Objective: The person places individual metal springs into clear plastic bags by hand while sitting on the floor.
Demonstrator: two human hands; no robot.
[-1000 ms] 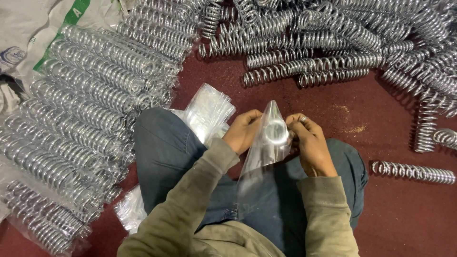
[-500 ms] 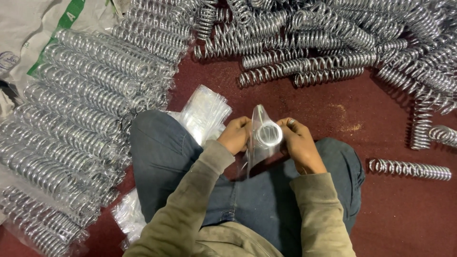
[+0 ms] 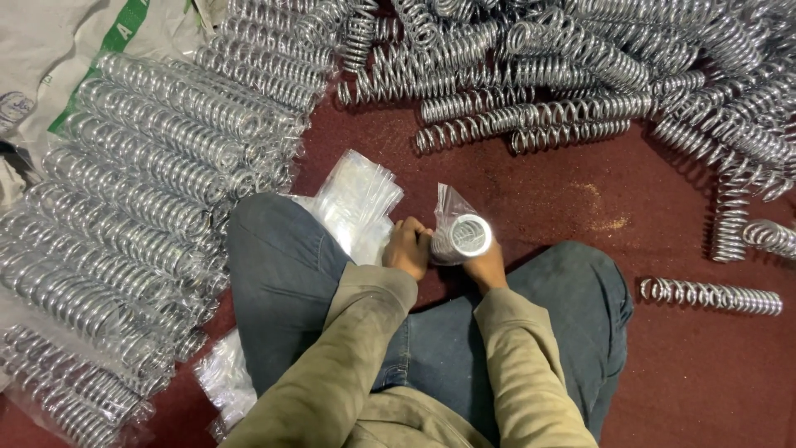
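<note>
A metal coil spring (image 3: 468,235) stands end-on toward me inside a clear plastic bag (image 3: 448,209), held low between my knees. My left hand (image 3: 408,247) grips the bag and spring from the left side. My right hand (image 3: 485,265) holds the same spring from below and to the right, partly hidden behind it. A stack of empty clear bags (image 3: 356,202) lies just left of my left hand, over my left knee.
Rows of bagged springs (image 3: 141,216) lie stacked on the left. A heap of bare springs (image 3: 572,75) fills the far side of the dark red floor (image 3: 580,199). One loose spring (image 3: 711,295) lies at the right, another (image 3: 730,220) beyond it. A white sack (image 3: 58,58) is at top left.
Both hands have lowered the bagged spring toward my lap. The bag, earlier stretched tall above the spring, now sits bunched and short around it.
</note>
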